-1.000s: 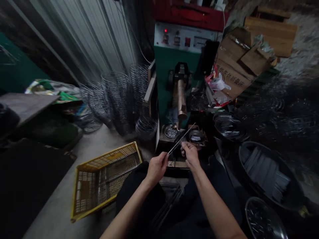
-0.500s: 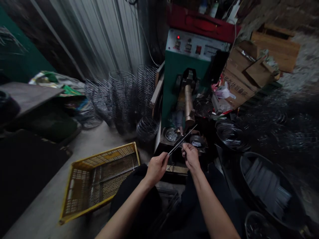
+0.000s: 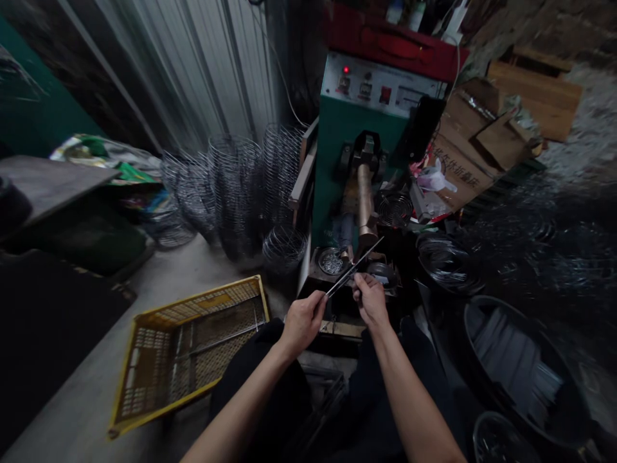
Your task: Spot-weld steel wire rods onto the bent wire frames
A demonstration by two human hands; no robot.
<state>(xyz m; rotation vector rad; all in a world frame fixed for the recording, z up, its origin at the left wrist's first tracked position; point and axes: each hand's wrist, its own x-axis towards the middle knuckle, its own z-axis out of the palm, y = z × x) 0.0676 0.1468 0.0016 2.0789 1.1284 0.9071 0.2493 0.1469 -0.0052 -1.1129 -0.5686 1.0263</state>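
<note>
While a red light (image 3: 346, 69) is glowing on its control panel (image 3: 357, 83), a green machine (image 3: 332, 141) with a red top is standing in a dim, crowded room. To its left, stacked wire forms (image 3: 236, 193) are resting on the grey floor (image 3: 178, 276) before a corrugated metal sheet (image 3: 207, 77). Nearer, a yellow crate (image 3: 149, 360) is containing several long rods. To the right, a large dark basin (image 3: 563, 411) is holding grey strips (image 3: 506, 360), and a cardboard box (image 3: 463, 148) is leaning beyond it. Below a brass-coloured cylinder (image 3: 366, 199), a dish (image 3: 320, 262) of small bright pieces is sitting left of a darker dish (image 3: 380, 267). The left hand (image 3: 303, 325) is clamping, between thumb and fingers, the near end of a thin metal rod (image 3: 369, 252), which is slanting up and right between the two dishes, its far end lying in front of the cylinder's lower end. The right hand (image 3: 370, 301) is curling close beside the rod, fingertips drawn together; whether it is gripping anything cannot be determined.
</note>
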